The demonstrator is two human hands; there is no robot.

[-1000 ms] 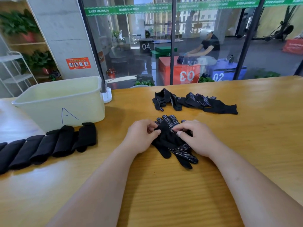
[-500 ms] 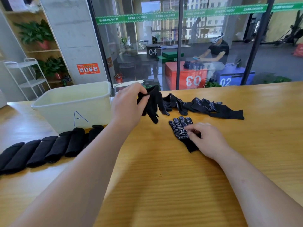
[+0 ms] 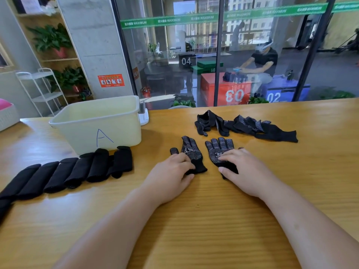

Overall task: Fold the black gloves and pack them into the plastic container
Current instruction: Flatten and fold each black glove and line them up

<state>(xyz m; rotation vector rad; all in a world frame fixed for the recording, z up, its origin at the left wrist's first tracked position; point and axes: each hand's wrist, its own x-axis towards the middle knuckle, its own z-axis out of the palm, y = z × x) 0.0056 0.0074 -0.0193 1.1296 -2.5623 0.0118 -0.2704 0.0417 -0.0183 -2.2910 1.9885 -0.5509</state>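
Tabletop of pale wood fills most of my view. At its middle two black dotted gloves lie flat, side by side with a narrow strip of wood between them, fingers pointing away from me: the left glove and the right glove.

The left hand sits over the cuff of the left glove. Its fingers are bent across the fabric and the thumb lies just below the cuff edge. From this angle I can't tell whether it pinches the cuff or only rests on it. The right hand lies on the cuff end of the right glove with its fingers relaxed and fairly straight, pressing the fabric down rather than grasping it.

Beyond the pair, toward the glass wall, a heap of loose gloves lies crumpled, well apart from my hands. To the left stands the plastic container, a cream tub with a blue "A" on its near wall. I can see nothing inside it from here. Just in front of the tub, a row of folded gloves runs leftward along the table, each roll leaning against the next.
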